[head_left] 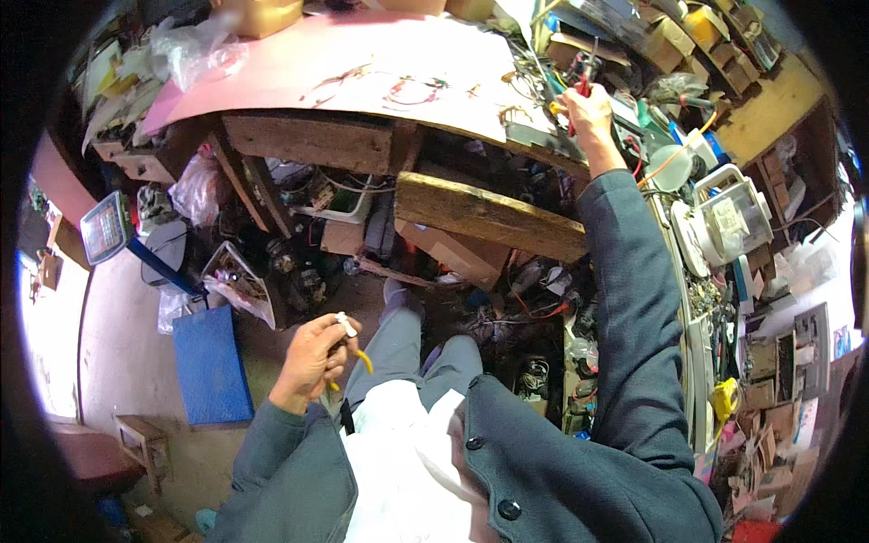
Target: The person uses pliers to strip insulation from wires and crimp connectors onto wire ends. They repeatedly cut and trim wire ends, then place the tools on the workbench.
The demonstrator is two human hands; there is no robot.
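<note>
My left hand (317, 357) is low at the centre left, closed around a small white piece (343, 322) and something yellow (364, 360) that looks like a tool handle. My right hand (590, 116) reaches to the cluttered right end of the bench, fingers closed on a red-handled tool (582, 89) whose exact kind I cannot make out. Beside it are loose cables (527, 83) and dark and green items. On the pink board (195, 101) along the bench, thin wires (407, 90) and small parts lie in bright light.
A wooden plank (484, 213) juts below the bench over cardboard, cables and bins. At the left are a digital scale (158, 262) with a blue platform, a plastic bag (201, 185) and a wooden stool (136, 439). Crowded shelves (742, 217) of containers and boxes run down the right.
</note>
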